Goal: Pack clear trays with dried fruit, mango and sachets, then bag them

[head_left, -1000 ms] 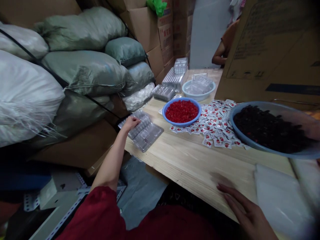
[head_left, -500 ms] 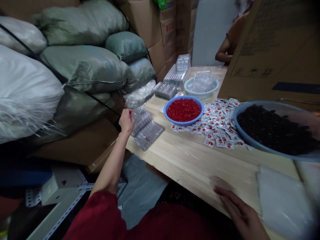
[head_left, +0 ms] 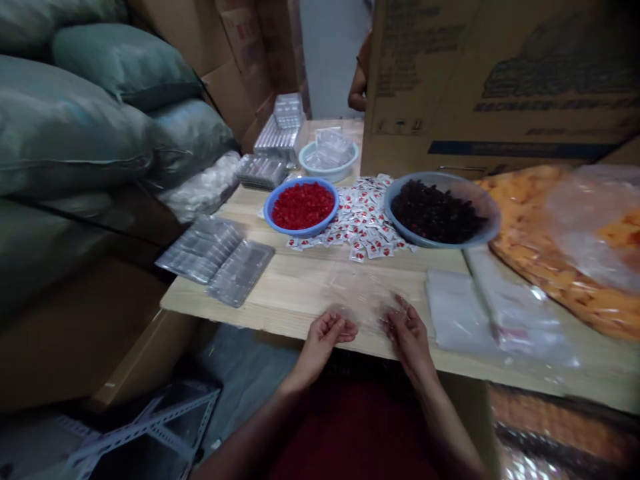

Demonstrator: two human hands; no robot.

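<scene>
Between my two hands, over the front of the wooden table, is a clear plastic bag (head_left: 357, 290), thin and blurred by motion. My left hand (head_left: 325, 333) pinches its near left side with curled fingers. On the right side, the fingers of my right hand (head_left: 409, 332) close on it too. To the left lie clear plastic trays (head_left: 240, 270), spread in two overlapping stacks near the table edge. A pile of flat clear bags (head_left: 457, 310) rests just right of my right hand.
Beyond my hands stand a blue bowl of red pieces (head_left: 304, 207), scattered small printed sachets (head_left: 363, 213) and a basin of dark pieces (head_left: 440, 210). Orange pieces in plastic (head_left: 545, 247) lie right. Full sacks (head_left: 75, 147) and a large carton (head_left: 450, 80) flank the table. A person's arm (head_left: 358, 87) shows behind.
The view has swung right. My left hand has left the trays and come to the front middle; my right hand has risen beside it, and both now hold the clear bag.
</scene>
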